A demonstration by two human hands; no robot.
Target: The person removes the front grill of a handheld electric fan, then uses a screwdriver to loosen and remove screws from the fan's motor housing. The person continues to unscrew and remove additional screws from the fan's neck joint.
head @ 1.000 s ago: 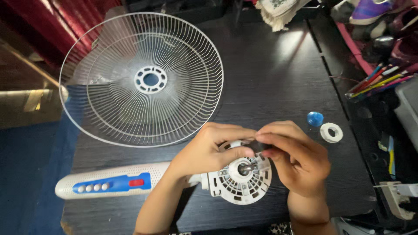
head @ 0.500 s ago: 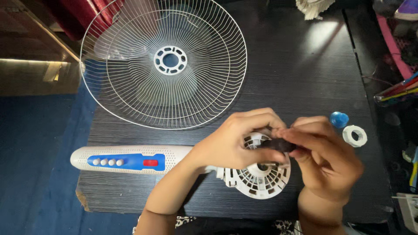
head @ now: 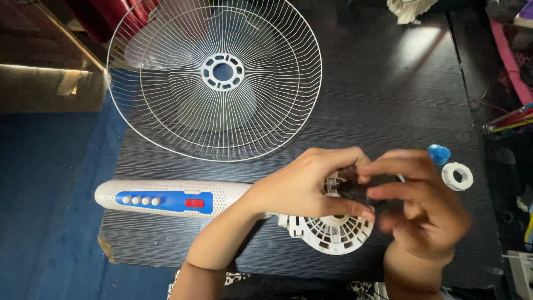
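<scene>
Dark wood-grain table; round white wire fan guard upper left. White vented plastic motor housing lower centre. Left hand and right hand fingers pinch small dark part above housing

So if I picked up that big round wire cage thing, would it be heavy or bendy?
Probably light: the wire fan guard is mostly thin wires with gaps. It would likely flex a little, since the wires look slim. Lying flat on the dark table, it shouldn't roll.
</scene>
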